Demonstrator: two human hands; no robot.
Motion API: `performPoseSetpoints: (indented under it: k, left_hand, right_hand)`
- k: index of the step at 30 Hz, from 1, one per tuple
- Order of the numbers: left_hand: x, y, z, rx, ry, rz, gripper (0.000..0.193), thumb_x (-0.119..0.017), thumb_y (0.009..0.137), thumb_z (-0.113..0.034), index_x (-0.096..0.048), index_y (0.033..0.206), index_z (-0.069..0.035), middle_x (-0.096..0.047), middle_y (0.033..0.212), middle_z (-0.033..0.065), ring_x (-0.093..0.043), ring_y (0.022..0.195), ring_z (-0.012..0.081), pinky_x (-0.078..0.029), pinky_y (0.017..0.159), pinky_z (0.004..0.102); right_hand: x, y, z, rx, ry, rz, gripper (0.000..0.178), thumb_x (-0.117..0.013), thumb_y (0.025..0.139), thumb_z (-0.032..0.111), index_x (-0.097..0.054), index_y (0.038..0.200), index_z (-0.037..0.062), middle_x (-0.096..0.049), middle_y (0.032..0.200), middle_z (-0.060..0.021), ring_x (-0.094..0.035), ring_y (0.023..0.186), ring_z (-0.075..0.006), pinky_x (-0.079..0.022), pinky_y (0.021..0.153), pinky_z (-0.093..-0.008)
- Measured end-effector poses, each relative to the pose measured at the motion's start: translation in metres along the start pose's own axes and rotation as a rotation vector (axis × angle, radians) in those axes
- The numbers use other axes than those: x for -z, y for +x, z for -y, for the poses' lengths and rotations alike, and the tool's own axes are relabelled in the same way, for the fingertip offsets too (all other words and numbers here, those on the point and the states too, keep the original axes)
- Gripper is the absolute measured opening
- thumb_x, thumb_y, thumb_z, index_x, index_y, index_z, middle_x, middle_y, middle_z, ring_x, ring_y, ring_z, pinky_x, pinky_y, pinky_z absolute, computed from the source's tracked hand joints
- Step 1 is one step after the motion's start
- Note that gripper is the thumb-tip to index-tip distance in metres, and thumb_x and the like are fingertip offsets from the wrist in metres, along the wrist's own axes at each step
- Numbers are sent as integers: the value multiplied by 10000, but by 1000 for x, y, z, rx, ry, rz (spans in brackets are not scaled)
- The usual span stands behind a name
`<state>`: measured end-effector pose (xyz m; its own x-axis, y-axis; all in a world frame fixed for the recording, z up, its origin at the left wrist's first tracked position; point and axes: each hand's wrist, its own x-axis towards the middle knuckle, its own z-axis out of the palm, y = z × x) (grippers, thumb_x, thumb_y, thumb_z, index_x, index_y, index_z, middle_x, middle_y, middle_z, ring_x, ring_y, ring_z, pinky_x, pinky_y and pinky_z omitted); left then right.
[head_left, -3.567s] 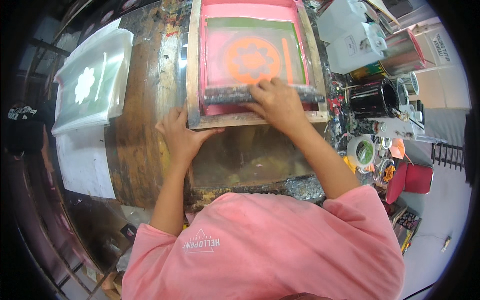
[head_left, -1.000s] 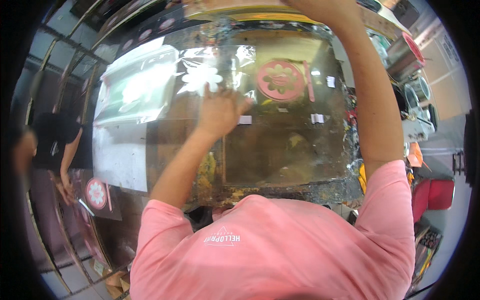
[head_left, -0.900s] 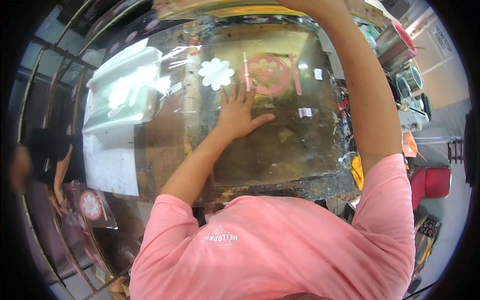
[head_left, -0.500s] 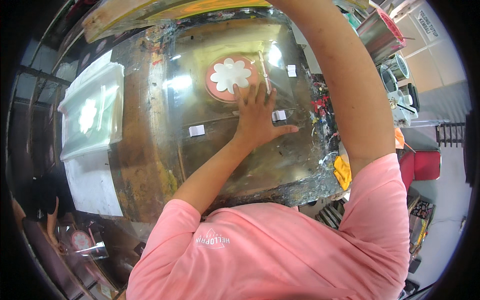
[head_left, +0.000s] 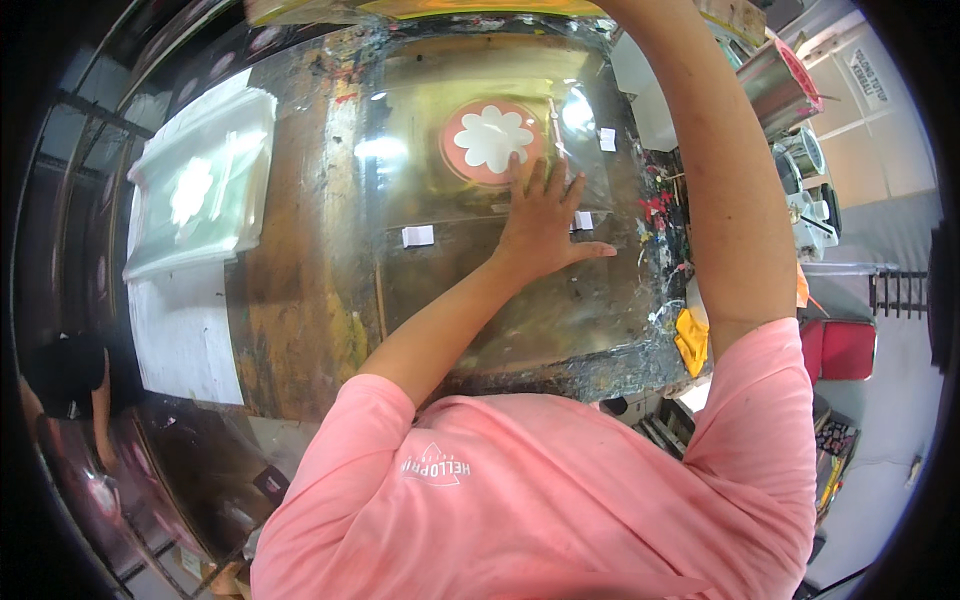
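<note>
My left hand (head_left: 545, 222) lies flat, fingers and thumb spread, over the near edge of a clear plastic sheet (head_left: 415, 190) on the stained worktable (head_left: 290, 300). Its fingertips come close to a pink disc with a white flower shape (head_left: 492, 138) that shows on the sheet. Beside the disc runs a thin white strip (head_left: 560, 130). Small white paper tabs (head_left: 418, 236) sit around the sheet, one partly behind my fingers. My right arm (head_left: 725, 170) reaches up past the top edge of the picture, so that hand is out of sight. A yellow-and-wood frame (head_left: 430, 10) shows partly along the top.
On the left, a stack of clear sheets (head_left: 200, 190) rests on white paper (head_left: 185, 345). A yellow cloth (head_left: 691, 342) hangs at the table's near right corner. Paint cans (head_left: 780, 90) stand beyond the right edge. Another person (head_left: 70, 380) is at far left.
The view has shifted, so the table appears farther right and higher. The frame at the top has moved farther away, leaving less of it visible. My left hand stays spread on the sheet.
</note>
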<state>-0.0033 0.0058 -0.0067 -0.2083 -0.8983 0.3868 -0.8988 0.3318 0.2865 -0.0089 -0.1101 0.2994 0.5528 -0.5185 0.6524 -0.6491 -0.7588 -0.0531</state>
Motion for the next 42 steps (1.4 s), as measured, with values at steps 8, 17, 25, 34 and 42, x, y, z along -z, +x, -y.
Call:
performPoseSetpoints:
  k: [8, 17, 25, 34, 42]
  left_hand:
    - [53, -4, 9, 155, -333, -165, 955, -710, 823, -722, -579, 1451, -15, -598, 1397, 252, -560, 1336, 386, -322, 1165, 614]
    - [169, -83, 94, 612, -849, -288, 869, -1004, 646, -406, -639, 1325, -4, -711, 1070, 118, -690, 915, 232, -562, 859, 408]
    - [111, -134, 96, 658, 62, -95, 1004, -902, 469, -747, -731, 1180, -58, -615, 1101, 90, -538, 1116, 289, -301, 1017, 445]
    - [112, -142, 99, 605, 51, -113, 1023, -927, 447, -715, -714, 1156, -9, -606, 1090, 81, -542, 1104, 268, -301, 1017, 438]
    - [112, -139, 101, 592, 12, -150, 1054, -924, 464, -720, -702, 1208, -7, -596, 1081, 78, -539, 1099, 266, -289, 1025, 429]
  right_hand:
    - [9, -19, 0, -37, -28, -33, 519, -557, 908, 486, -716, 903, -8, -717, 846, -257, -707, 845, -427, -538, 809, -550]
    - [-57, -168, 14, 140, 36, 253, 506, -673, 956, 490, -698, 1245, 75, -675, 1071, -166, -636, 1044, -374, -469, 955, -497]
    - [-105, -260, 39, -2, 224, 540, 390, -729, 901, 437, -705, 1060, 81, -671, 1001, -106, -664, 946, -329, -544, 795, -477]
    - [-207, -173, -23, 52, 103, 341, 342, -731, 903, 403, -686, 1069, 107, -660, 1015, -98, -675, 985, -319, -557, 751, -489]
    - [-239, -102, -83, 98, 63, 464, 422, -621, 983, 501, -726, 1133, 121, -725, 1030, -138, -705, 988, -349, -556, 791, -508]
